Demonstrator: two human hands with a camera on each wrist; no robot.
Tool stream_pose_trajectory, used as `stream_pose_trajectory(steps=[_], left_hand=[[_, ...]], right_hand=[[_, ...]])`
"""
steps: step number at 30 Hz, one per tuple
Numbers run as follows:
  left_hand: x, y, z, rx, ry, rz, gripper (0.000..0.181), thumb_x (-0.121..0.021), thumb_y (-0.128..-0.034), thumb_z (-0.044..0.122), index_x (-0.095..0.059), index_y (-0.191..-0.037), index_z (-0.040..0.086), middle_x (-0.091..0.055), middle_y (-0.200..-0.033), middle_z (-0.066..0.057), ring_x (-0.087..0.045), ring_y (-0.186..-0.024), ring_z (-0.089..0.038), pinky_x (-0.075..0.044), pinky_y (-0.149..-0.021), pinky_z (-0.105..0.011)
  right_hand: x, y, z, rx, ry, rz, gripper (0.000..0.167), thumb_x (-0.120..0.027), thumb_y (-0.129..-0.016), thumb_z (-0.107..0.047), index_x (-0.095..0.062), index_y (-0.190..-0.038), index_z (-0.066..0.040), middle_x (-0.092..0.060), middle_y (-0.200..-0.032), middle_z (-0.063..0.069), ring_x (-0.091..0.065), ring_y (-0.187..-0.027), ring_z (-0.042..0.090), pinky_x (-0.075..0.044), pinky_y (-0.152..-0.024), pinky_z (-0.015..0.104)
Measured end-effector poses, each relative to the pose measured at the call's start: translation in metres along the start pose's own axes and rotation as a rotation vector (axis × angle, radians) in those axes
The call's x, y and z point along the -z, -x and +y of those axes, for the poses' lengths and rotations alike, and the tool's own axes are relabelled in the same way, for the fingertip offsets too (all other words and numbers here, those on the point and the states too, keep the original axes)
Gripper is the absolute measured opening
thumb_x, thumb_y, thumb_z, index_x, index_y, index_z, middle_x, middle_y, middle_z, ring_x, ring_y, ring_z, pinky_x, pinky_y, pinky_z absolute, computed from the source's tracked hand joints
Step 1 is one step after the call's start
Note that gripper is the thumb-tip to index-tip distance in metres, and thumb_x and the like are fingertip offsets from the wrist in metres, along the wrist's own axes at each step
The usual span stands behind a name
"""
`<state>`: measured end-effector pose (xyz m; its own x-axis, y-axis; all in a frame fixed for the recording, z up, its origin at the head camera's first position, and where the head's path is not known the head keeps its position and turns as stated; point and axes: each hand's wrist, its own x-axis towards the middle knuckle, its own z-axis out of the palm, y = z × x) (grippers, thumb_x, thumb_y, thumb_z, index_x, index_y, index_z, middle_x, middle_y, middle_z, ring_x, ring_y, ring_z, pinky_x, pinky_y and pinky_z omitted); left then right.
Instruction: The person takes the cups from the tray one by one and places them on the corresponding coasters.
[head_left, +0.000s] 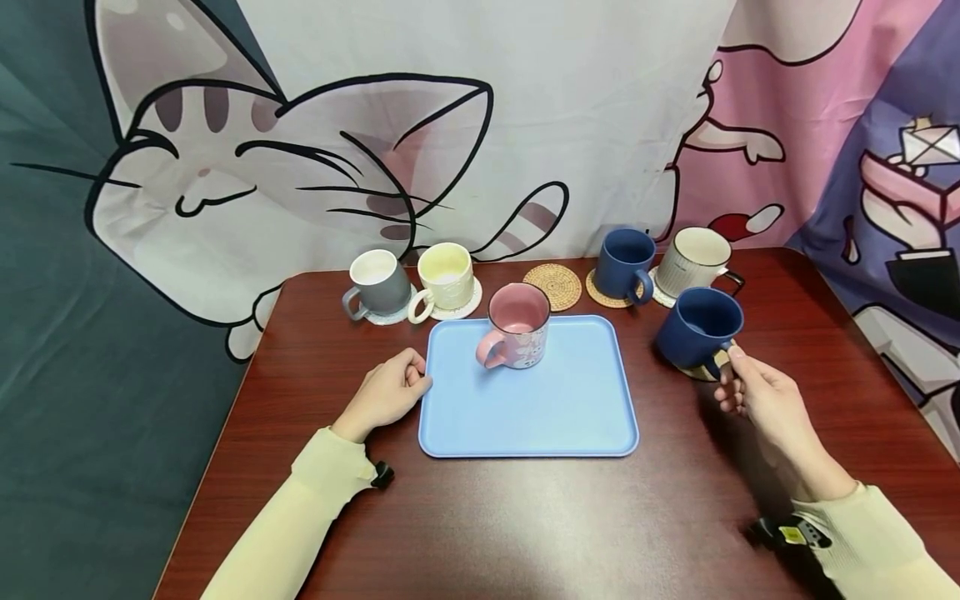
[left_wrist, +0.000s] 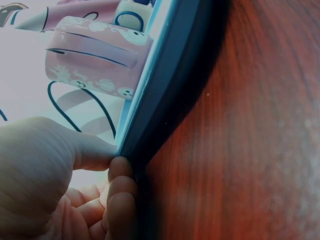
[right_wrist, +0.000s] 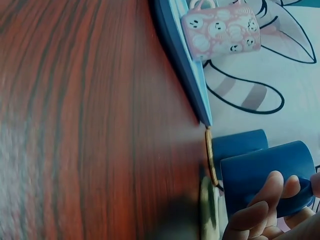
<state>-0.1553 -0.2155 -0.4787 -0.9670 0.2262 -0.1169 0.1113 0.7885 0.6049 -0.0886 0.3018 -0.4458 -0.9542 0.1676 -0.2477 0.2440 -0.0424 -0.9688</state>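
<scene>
My right hand point(head_left: 765, 392) grips a dark blue mug point(head_left: 697, 321) by its handle, at the right of the table. The mug hangs just above a round coaster point(right_wrist: 208, 210), apart from it in the right wrist view. My left hand point(head_left: 386, 392) pinches the left rim of a light blue tray point(head_left: 525, 417), thumb above and curled fingers at the edge in the left wrist view. A pink mug point(head_left: 521, 329) with white printed figures stands upright on the tray, its handle towards the left.
Behind the tray stand a grey mug point(head_left: 378, 287), a cream mug point(head_left: 447, 279), a second blue mug point(head_left: 624, 262) and a white mug point(head_left: 693, 258), each on a coaster. A bare woven coaster point(head_left: 553, 286) lies between them. A printed cloth point(head_left: 600, 100) hangs behind the brown table point(head_left: 487, 525).
</scene>
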Motion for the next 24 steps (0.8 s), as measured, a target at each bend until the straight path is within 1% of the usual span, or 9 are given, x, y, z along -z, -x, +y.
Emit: stream_pose_trajectory(steps=[5,14,24], left_hand=[[0.000,-0.001,-0.001,0.002,0.000,0.002,0.013,-0.065,-0.0964,0.029,-0.059,-0.099,0.018,-0.060,-0.076,0.006,-0.056,-0.069,-0.012,-0.044,-0.072,-0.032],[-0.001,0.000,-0.001,0.008,0.004,-0.003,0.014,-0.066,-0.0962,0.030,-0.059,-0.100,0.019,-0.060,-0.076,0.006,-0.056,-0.070,-0.012,-0.044,-0.073,-0.032],[0.000,-0.001,-0.002,0.003,0.013,-0.004,0.014,-0.066,-0.0961,0.030,-0.059,-0.099,0.019,-0.060,-0.075,0.006,-0.056,-0.069,-0.013,-0.044,-0.072,-0.032]], right_hand=[[0.006,-0.006,0.001,0.003,-0.044,0.000,0.039,-0.058,-0.105,-0.041,-0.066,-0.078,-0.015,-0.067,-0.062,-0.005,-0.062,-0.053,0.008,-0.048,-0.051,0.023],[0.015,-0.009,0.004,-0.020,-0.071,0.021,0.039,-0.057,-0.105,-0.041,-0.066,-0.077,-0.016,-0.066,-0.060,-0.004,-0.060,-0.052,0.008,-0.048,-0.051,0.023],[0.019,-0.008,0.009,-0.003,-0.067,0.028,0.040,-0.059,-0.104,-0.044,-0.065,-0.077,-0.015,-0.067,-0.060,-0.004,-0.061,-0.052,0.008,-0.048,-0.050,0.023]])
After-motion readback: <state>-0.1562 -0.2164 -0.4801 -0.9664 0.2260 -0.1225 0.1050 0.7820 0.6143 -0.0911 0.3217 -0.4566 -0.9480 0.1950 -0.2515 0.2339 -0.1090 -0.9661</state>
